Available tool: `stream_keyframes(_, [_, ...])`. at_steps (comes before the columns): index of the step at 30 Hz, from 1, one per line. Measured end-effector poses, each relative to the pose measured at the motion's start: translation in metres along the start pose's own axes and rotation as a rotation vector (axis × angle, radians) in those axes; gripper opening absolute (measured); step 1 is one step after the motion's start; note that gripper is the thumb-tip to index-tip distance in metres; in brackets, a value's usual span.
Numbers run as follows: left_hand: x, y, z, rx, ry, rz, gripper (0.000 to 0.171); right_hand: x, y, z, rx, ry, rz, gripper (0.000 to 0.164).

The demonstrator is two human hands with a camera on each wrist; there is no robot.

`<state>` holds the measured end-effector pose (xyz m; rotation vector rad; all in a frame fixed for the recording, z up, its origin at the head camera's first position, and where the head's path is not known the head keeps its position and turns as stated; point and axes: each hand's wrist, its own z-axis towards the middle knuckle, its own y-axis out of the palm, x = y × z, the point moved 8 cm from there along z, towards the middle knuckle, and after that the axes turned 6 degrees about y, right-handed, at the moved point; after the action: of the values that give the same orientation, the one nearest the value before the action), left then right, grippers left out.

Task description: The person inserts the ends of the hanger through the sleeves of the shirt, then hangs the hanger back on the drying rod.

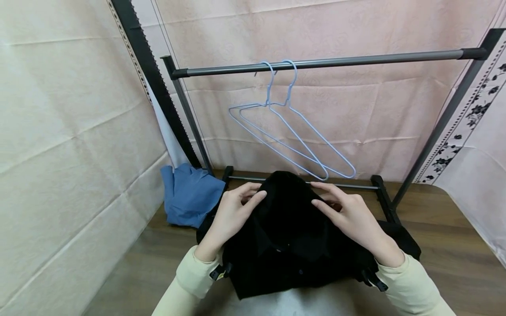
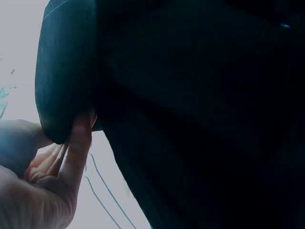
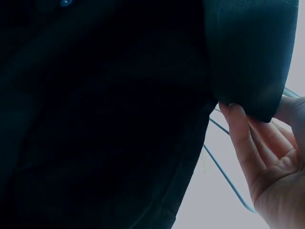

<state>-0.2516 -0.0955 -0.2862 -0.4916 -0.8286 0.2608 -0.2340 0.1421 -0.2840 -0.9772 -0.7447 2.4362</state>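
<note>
A black buttoned garment with a collar, likely a shirt, is spread in front of me in the head view, its upper part lifted. On its left edge, my left hand pinches the cloth between thumb and fingers. My right hand does the same on the opposite edge. Up close in the left wrist view, a collar flap comes down between the thumb and fingers of the left hand. The right wrist view has the other collar flap held by the right hand.
Two light blue hangers hang on the dark rail of a clothes rack behind the garment. A crumpled blue cloth lies to the left on the wooden surface. Pale curtains surround the rack.
</note>
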Motion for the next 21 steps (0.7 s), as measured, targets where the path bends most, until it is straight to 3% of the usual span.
stream_keyframes(4, [-0.008, -0.006, -0.001, 0.059, -0.048, -0.033, 0.030, 0.002, 0.004, 0.002, 0.020, 0.015, -0.012, 0.037])
stream_keyframes(10, [-0.007, -0.010, 0.001, 0.093, -0.030, -0.077, 0.026, -0.002, 0.000, 0.006, 0.066, 0.009, -0.011, 0.028])
stream_keyframes(16, [-0.005, -0.012, 0.001, 0.101, -0.024, -0.096, 0.026, -0.016, -0.027, 0.012, 0.288, -0.060, -0.017, 0.023])
stream_keyframes(21, [0.020, -0.017, 0.001, 0.094, -0.063, -0.094, 0.021, -0.023, -0.051, 0.020, 0.458, -0.039, -0.057, 0.013])
